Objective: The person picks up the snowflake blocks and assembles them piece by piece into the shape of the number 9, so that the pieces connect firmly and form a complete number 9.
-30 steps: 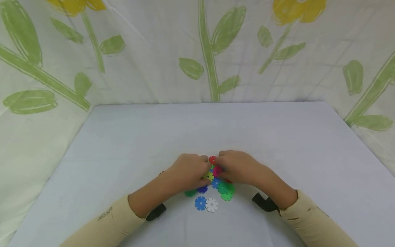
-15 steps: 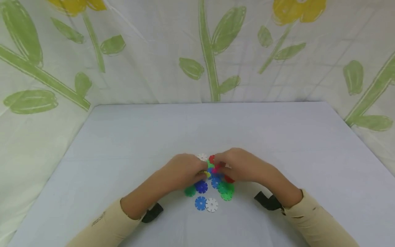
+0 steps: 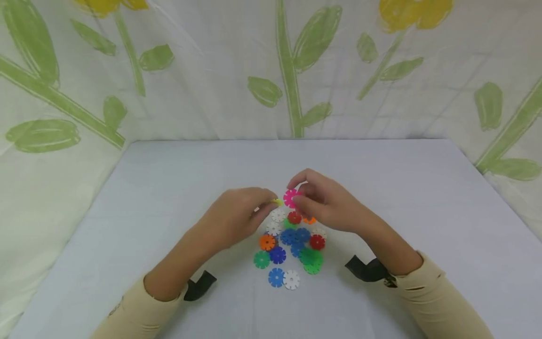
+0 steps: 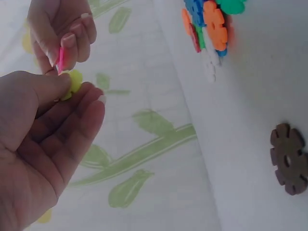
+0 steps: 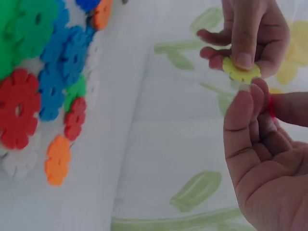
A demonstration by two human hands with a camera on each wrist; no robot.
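Observation:
My left hand (image 3: pixel 237 214) pinches a yellow notched disc (image 5: pixel 240 71) between thumb and fingers, raised over the table. Close beside it, my right hand (image 3: pixel 323 200) holds a pink notched disc (image 3: pixel 290 198) by its edge. In the left wrist view the pink disc is seen edge-on, right by the yellow one. Below both hands lies a loose pile of flower-shaped discs: a red disc (image 3: pixel 317 242), an orange disc (image 3: pixel 267 242), a dark blue disc (image 3: pixel 277 254), a green disc (image 3: pixel 311 257) and several others, some overlapping.
A blue disc (image 3: pixel 276 277) and a white disc (image 3: pixel 291 279) lie at the pile's near side. A brown disc (image 4: pixel 288 160) sits apart on the white table (image 3: pixel 169 174). Behind the table hangs a cloth (image 3: pixel 203 70) with painted flowers.
Both hands have risen from the pile and moved away from the body, carrying the yellow and pink discs. More of the pile now shows, including orange and white discs that were covered.

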